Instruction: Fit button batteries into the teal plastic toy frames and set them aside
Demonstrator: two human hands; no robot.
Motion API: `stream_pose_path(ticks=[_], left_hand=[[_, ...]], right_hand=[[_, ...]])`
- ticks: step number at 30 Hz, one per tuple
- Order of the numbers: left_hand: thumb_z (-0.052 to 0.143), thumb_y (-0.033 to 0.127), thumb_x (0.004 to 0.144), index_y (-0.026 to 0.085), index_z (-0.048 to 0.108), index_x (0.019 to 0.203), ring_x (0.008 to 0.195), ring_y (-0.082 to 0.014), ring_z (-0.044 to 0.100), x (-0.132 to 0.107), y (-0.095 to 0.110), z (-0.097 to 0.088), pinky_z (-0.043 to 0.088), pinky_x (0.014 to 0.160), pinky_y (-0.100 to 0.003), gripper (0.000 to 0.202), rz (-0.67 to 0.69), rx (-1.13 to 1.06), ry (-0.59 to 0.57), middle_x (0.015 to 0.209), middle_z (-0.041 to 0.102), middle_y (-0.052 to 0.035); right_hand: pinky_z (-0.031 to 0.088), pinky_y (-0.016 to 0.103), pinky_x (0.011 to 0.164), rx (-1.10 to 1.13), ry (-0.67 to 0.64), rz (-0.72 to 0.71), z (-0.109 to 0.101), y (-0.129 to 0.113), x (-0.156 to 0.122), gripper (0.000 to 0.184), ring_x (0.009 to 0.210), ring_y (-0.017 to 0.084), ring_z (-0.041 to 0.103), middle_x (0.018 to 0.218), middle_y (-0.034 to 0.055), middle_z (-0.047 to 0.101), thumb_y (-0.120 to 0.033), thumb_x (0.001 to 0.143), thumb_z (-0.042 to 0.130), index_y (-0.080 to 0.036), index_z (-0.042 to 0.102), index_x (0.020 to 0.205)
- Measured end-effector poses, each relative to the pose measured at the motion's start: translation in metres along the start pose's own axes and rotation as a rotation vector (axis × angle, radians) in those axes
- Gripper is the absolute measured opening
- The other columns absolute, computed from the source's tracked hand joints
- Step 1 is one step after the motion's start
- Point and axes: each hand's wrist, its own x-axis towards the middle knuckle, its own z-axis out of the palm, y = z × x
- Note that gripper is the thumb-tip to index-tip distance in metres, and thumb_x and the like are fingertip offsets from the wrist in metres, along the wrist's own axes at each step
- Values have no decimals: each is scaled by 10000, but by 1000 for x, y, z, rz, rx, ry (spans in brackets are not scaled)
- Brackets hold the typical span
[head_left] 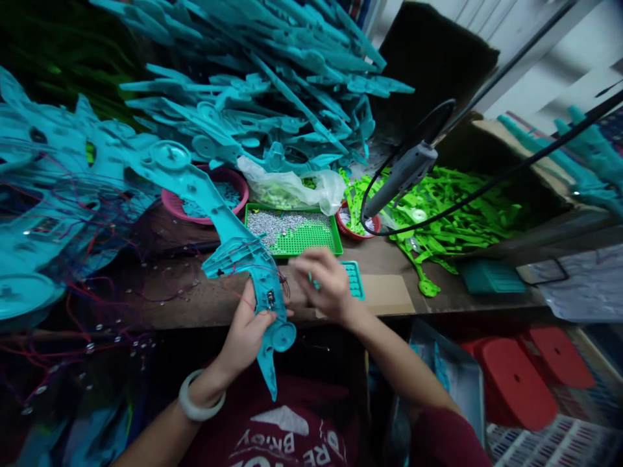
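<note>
My left hand (249, 321) is closed around a turquoise plastic toy shell (257, 263), which points up and away to the left. Thin red and dark wires run along the shell's open inside, and a small dark component with shiny metal sits near my left thumb. Just right of the shell, my right hand (324, 282) hovers with bent fingers, smeared by motion. Whether those fingers hold anything is not visible. Behind my right hand lies a green tray (311, 244) with many small silvery pieces, and a small turquoise tray (354, 279) is partly covered by the hand.
A grey electric screwdriver (402, 178) hangs on a cable at the right. Turquoise shells (272, 97) pile up at the back, wired ones (43, 214) at the left. Bright green parts (452, 207) heap beside a red basket (357, 232). Red stools (518, 383) stand below.
</note>
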Motion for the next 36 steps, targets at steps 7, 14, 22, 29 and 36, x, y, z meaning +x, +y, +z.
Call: stream_pose_path(ticks=[7, 14, 22, 29, 36], left_hand=[[646, 181, 733, 223, 542, 1183, 714, -171, 711, 2, 5, -6, 570, 570, -245, 463, -33, -103, 3, 932, 719, -16], [640, 182, 751, 217, 556, 1168, 734, -173, 719, 3, 2, -18, 583, 619, -262, 427, -8, -106, -22, 944, 726, -19], [654, 192, 729, 214, 557, 1126, 739, -185, 726, 5, 5, -23, 590, 611, -269, 410, -26, -90, 34, 949, 735, -26], [658, 191, 699, 206, 551, 1149, 702, -162, 718, 6, 4, -22, 588, 610, -247, 463, -14, -88, 86, 886, 730, -5], [651, 193, 692, 203, 563, 1166, 713, -160, 719, 4, 3, -18, 583, 620, -243, 483, -31, -53, 86, 914, 728, -14]], right_hand=[[403, 296, 792, -304, -761, 251, 49, 70, 79, 199, 968, 224, 573, 1081, 143, 644, -119, 957, 507, -125, 695, 1020], [384, 295, 763, -333, -838, 307, 65, 80, 93, 245, 908, 227, 628, 990, 148, 708, -25, 871, 519, -110, 731, 959], [416, 337, 779, -418, -804, 373, 68, 76, 85, 345, 942, 279, 635, 1067, 193, 694, 3, 862, 455, -97, 652, 1127], [397, 321, 784, -408, -754, 382, 61, 75, 73, 332, 957, 269, 595, 1070, 165, 667, -24, 823, 526, -119, 608, 1130], [333, 286, 695, -344, -705, 422, 40, 97, 54, 272, 830, 215, 541, 932, 102, 642, 6, 758, 544, -144, 627, 969]])
